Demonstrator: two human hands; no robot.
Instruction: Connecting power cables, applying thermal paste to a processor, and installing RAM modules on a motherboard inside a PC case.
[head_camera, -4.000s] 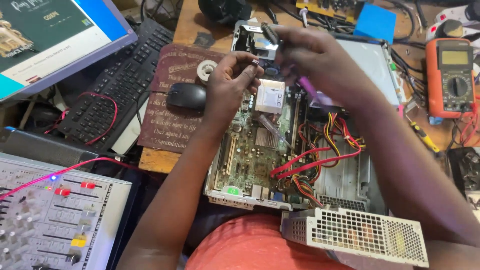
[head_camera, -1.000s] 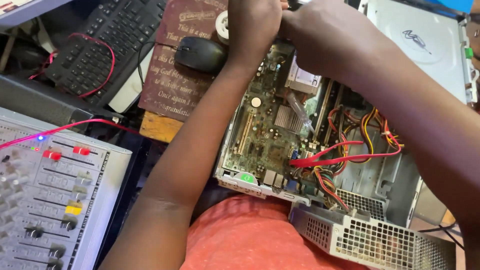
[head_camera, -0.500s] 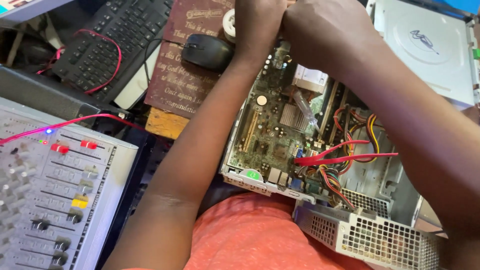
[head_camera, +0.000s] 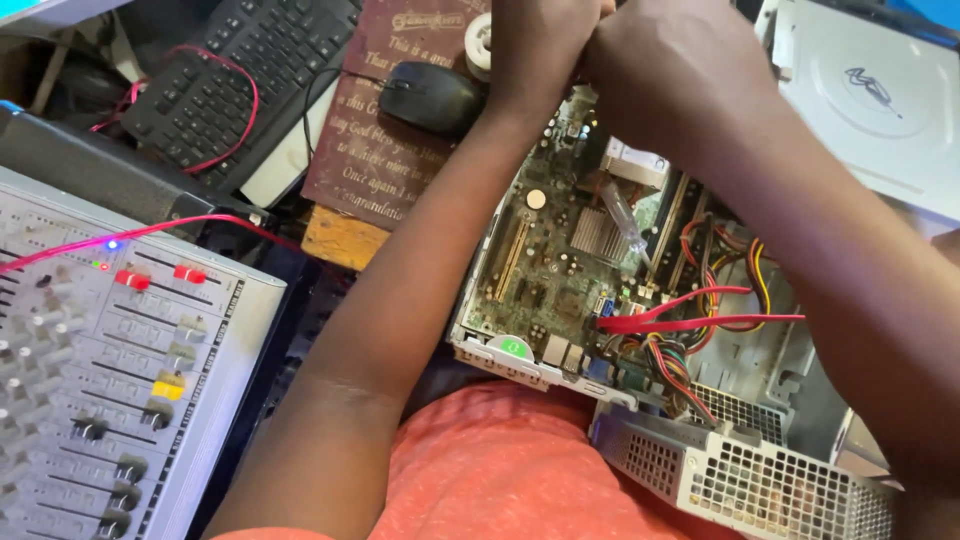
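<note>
An open desktop computer case (head_camera: 760, 470) lies in front of me with its green motherboard (head_camera: 545, 270) showing. My left hand (head_camera: 540, 50) and my right hand (head_camera: 670, 70) are pressed together over the far end of the board, at the top edge of the view. Both have curled fingers, and whatever is between them is hidden. A screwdriver with a clear handle (head_camera: 625, 222) rests on the board beside a small heatsink (head_camera: 597, 237). Red flat cables (head_camera: 700, 320) and coloured wires (head_camera: 755, 270) cross the case under my right forearm.
A black mouse (head_camera: 432, 97) sits on a dark brown plaque (head_camera: 385, 150) left of the case, with a black keyboard (head_camera: 230, 70) beyond. An audio mixer (head_camera: 110, 370) with a red cable fills the lower left. A white drive (head_camera: 870, 100) lies top right. My orange-clad lap (head_camera: 500, 480) is below.
Over the last second my hands have stayed locked together at the far end of the board, with the view drifting slightly. Four seconds ago they were lower in view and fingers were visible.
</note>
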